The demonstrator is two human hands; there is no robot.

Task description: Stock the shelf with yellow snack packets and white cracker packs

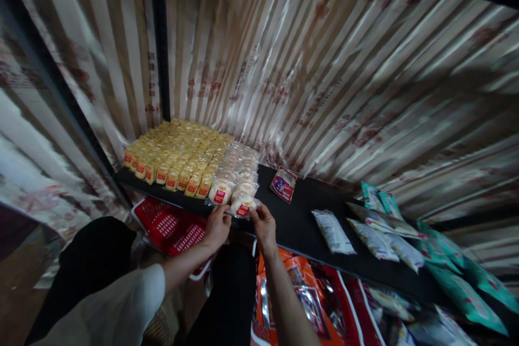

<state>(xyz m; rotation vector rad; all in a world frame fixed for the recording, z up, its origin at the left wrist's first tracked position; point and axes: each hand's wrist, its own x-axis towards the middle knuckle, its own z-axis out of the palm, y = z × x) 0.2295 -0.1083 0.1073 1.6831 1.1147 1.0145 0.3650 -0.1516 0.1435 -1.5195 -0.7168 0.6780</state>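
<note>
A small clear-wrapped white bun point(242, 207) with a red and yellow label lies at the front edge of a black shelf point(292, 220). My right hand point(264, 227) pinches its right side between thumb and fingers. My left hand point(218, 228) has its fingers closed at the packet's lower left corner. Just left of it sits another wrapped white bun point(221, 192) of the same kind. Behind them, rows of similar clear packets point(241, 159) run back toward the wall. Tight rows of yellow wrapped cakes point(178, 154) fill the shelf's left end.
A red and purple packet point(283, 184) lies alone at mid-shelf. Farther right are a white packet point(333, 231) and several green packets point(466, 294). Below the shelf are a red basket point(168, 227) and orange bags point(298, 275). Striped sheeting point(324, 65) hangs behind.
</note>
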